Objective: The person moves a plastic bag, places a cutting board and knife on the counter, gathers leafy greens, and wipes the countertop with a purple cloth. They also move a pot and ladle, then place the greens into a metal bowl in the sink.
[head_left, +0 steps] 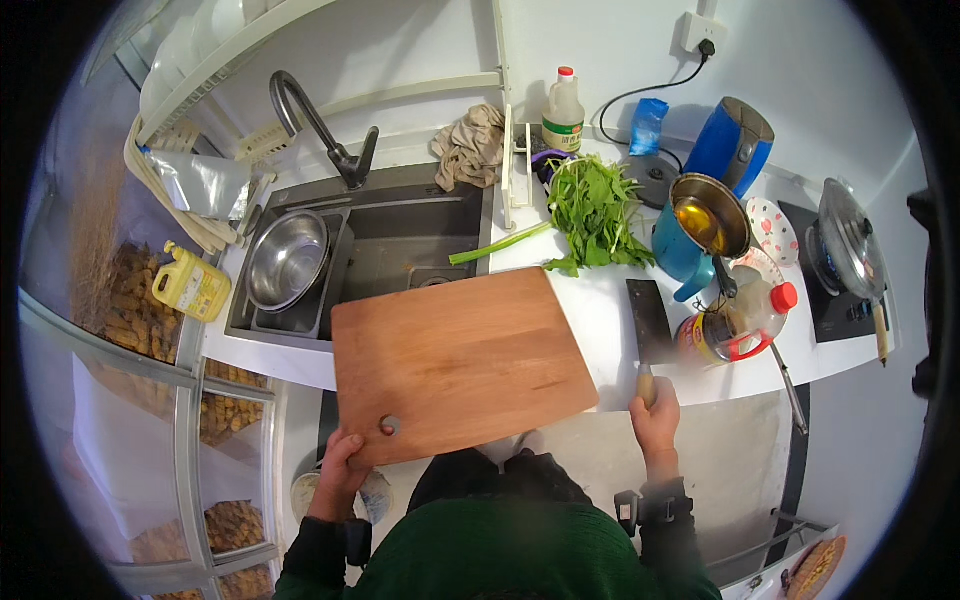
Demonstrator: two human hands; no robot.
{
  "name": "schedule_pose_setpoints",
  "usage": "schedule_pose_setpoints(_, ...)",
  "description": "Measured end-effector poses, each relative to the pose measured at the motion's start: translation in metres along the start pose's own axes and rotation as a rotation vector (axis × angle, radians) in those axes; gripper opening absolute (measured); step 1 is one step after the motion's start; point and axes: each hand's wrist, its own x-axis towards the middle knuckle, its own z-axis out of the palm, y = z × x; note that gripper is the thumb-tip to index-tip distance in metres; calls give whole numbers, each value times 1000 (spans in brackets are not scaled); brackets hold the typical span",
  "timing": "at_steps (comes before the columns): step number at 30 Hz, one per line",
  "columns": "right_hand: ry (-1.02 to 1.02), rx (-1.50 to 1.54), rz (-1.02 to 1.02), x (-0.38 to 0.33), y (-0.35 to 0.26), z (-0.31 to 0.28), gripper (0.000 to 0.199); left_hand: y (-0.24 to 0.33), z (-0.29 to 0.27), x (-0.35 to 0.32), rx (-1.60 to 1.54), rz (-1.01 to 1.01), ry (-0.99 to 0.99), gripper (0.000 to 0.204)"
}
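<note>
My left hand (340,470) grips the near left corner of a wooden cutting board (460,360) with a round hole, which lies across the sink's right edge and the white counter. My right hand (655,415) is closed on the wooden handle of a dark cleaver (648,320) that lies flat on the counter, to the right of the board. A bunch of green leafy vegetables (595,215) with long stems lies on the counter just beyond the board.
A dark sink (390,245) holds a steel bowl (287,260) under a black tap. To the right stand a blue pot of oil (700,235), an oil bottle (745,320), a blue kettle, a patterned plate and a lidded pan on a stove. A yellow jug (190,285) sits left.
</note>
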Motion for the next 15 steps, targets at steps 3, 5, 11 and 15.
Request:
schedule_pose_setpoints(3, 23, -169, -28, 3, -5, 7, 40, 4, -7, -16, -70, 4, 73, 55)
schedule_pose_setpoints(5, -84, -323, -28, 8, -17, -1, 46, 7, -9, -21, -104, 7, 83, 58)
schedule_pose_setpoints(11, -370, 654, 183, 10, -94, -29, 65, 16, -9, -8, -183, -7, 41, 64)
schedule_pose_setpoints(15, -468, 1288, 240, 11, -155, -8, 63, 28, -8, 34, -85, 32, -112, 72)
